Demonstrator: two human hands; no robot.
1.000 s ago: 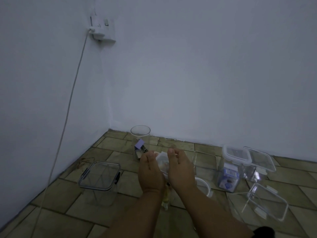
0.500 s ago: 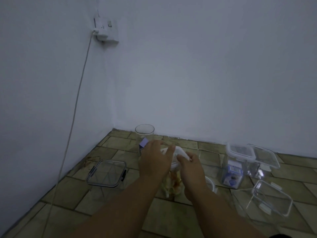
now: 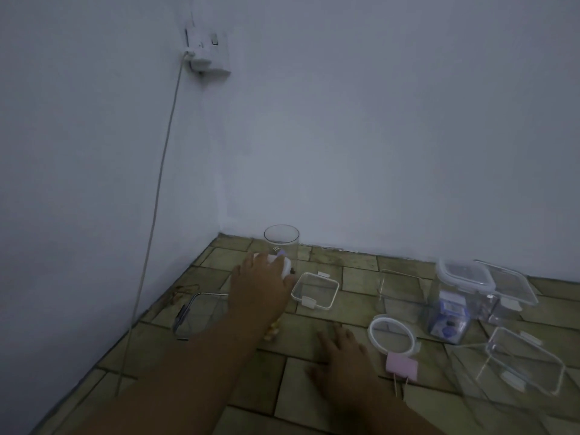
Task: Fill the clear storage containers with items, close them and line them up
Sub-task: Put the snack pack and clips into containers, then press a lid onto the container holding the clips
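On floor tiles: left hand (image 3: 259,285), fingers curled over white object (image 3: 282,266) beside round jar (image 3: 281,243); right hand (image 3: 343,356) empty, fingers spread.

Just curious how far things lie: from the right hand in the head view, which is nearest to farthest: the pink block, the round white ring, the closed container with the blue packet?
From the right hand:
1. Pink block, just right.
2. Round white ring, up-right.
3. Closed container, farther right.
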